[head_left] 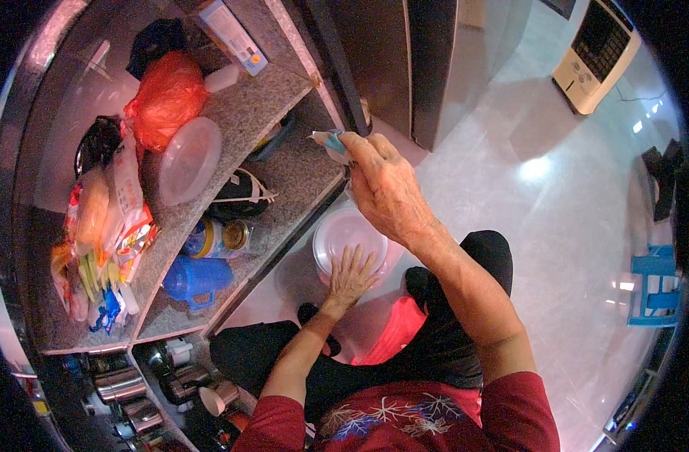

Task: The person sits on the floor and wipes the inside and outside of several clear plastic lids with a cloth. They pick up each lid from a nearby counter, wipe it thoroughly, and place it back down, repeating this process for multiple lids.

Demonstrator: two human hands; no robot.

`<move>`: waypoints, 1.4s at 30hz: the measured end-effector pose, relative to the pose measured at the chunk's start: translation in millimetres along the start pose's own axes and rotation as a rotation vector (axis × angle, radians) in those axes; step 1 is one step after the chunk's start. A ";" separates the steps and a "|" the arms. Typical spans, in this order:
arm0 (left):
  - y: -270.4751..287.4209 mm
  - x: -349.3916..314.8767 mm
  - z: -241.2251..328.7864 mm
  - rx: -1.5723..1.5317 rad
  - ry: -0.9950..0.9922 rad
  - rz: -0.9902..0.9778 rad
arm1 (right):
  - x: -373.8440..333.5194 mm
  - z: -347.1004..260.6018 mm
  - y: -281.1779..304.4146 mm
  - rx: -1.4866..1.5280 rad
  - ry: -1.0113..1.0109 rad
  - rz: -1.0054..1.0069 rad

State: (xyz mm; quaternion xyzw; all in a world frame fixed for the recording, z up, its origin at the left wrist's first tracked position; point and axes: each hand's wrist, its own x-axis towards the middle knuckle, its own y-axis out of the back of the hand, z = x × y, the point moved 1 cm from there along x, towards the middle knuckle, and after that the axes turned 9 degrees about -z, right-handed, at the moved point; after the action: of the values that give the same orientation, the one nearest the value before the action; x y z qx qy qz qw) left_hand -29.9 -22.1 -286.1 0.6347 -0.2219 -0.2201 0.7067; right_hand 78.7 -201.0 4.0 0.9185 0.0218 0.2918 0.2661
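My left hand (347, 277) lies flat with its fingers spread on the pale, translucent lid of a round plastic container (340, 232), which stands on the floor in front of me. Raised up and to the right of it, my right hand (390, 184) is closed. A small, crumpled clear and blue plastic packet (332, 142) is pinched there and pokes out past the fingertips. The packet's contents are too small to make out.
Stone shelves on the left hold a red plastic bag (167, 98), a clear round lid (190, 160), a blue jug (198, 280) and several food packets (111, 218). Metal pots (121, 385) stand below. An air cooler (594, 53) and a blue stool (653, 286) are at the right.
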 end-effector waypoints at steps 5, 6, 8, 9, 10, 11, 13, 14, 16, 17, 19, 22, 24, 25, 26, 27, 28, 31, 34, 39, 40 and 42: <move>-8.8 -2.3 -1.3 0.048 -0.003 -0.030 | 4.2 -6.8 -6.3 -0.014 -0.019 -0.024; -3.0 0.2 -4.3 0.003 0.034 -0.026 | 6.0 -7.7 -6.7 -0.011 -0.022 -0.047; 27.9 10.8 1.2 -0.118 0.086 -0.055 | 5.8 -7.0 -2.6 -0.005 -0.015 -0.025; 53.3 17.1 7.3 -0.195 0.103 -0.083 | 4.9 -5.6 1.4 -0.009 -0.017 -0.012; 75.6 22.9 4.4 -0.188 0.103 -0.060 | 5.0 -6.0 3.2 -0.004 -0.005 -0.005; 91.5 31.7 -6.7 -0.152 0.128 0.063 | 6.1 -6.0 3.7 0.002 0.006 0.003; 128.4 42.1 -38.2 -0.059 0.200 0.306 | 10.2 -15.0 -3.3 0.031 0.040 0.005; 152.1 49.5 -52.2 0.019 0.262 0.378 | 10.6 -17.6 -2.7 0.024 0.044 0.008; 210.6 63.4 -76.0 0.075 0.341 0.545 | 8.4 -18.6 1.5 0.009 0.020 -0.005; 240.6 66.8 -87.5 0.061 0.365 0.645 | 6.7 -18.2 3.1 0.005 0.014 -0.002; 278.2 69.2 -114.9 0.235 0.529 0.754 | 5.1 -18.6 3.1 0.002 0.008 0.008; 314.0 53.5 -151.8 0.488 0.620 0.592 | 6.5 -18.7 -1.4 0.017 0.014 -0.011; 322.7 47.6 -168.4 0.389 0.618 0.370 | 6.0 -18.2 -2.2 0.019 0.016 -0.014; 323.8 45.8 -174.3 0.341 0.617 0.258 | 6.0 -18.3 -3.1 0.022 0.021 -0.014; 324.4 45.4 -176.3 0.432 0.534 0.385 | 6.3 -19.0 -3.4 0.024 0.027 -0.013; 323.1 45.2 -181.2 0.429 0.523 0.362 | 5.9 -19.3 -3.4 0.023 0.017 -0.027; 324.3 43.7 -187.5 0.428 0.512 0.339 | 5.9 -20.5 -3.6 0.023 0.008 -0.040; 336.6 45.7 -189.2 0.413 0.499 0.347 | 5.1 -19.6 -3.8 0.006 -0.008 -0.052; 353.2 49.8 -187.4 0.444 0.497 0.424 | 4.7 -18.9 -3.6 0.008 -0.012 -0.058; 388.2 45.5 -160.3 0.160 0.470 0.583 | 7.9 -26.2 -3.8 0.070 -0.003 -0.024; 390.3 49.4 -139.2 0.016 0.424 0.640 | 7.5 -25.1 -1.8 0.086 -0.004 0.002; 388.5 48.2 -117.2 -0.173 0.360 0.715 | 9.9 -30.1 2.2 0.131 0.045 0.081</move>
State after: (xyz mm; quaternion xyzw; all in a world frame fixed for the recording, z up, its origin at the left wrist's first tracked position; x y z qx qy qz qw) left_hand 89.9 80.9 90.8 0.4841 -0.2818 0.1361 0.8171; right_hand 70.1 -186.6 31.0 0.9273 0.0096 0.3206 0.1930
